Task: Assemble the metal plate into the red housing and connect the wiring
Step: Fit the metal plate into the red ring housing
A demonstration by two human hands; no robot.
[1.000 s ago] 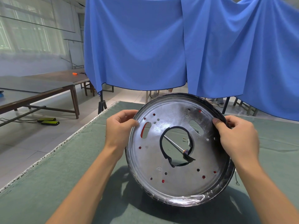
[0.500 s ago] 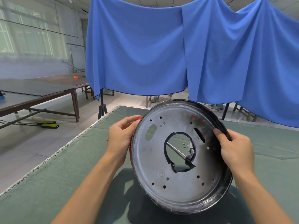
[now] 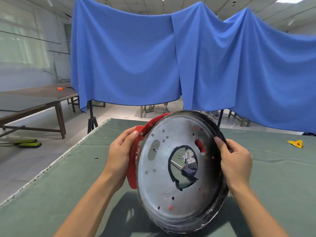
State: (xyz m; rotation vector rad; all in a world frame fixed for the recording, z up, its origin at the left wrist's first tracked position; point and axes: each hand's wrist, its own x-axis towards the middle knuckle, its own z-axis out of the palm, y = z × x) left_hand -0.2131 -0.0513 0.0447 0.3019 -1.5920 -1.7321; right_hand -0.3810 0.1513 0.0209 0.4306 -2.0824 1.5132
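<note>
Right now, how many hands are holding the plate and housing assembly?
2. The left hand grips the red housing at its left edge; the right hand grips the metal plate at its dark right rim. No other hands show.

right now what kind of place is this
Probably a workshop or recording room: a green-covered workbench, blue cloth hung as a backdrop, long wooden tables on a tiled floor, and a screwdriver behind the metal plate.
</note>
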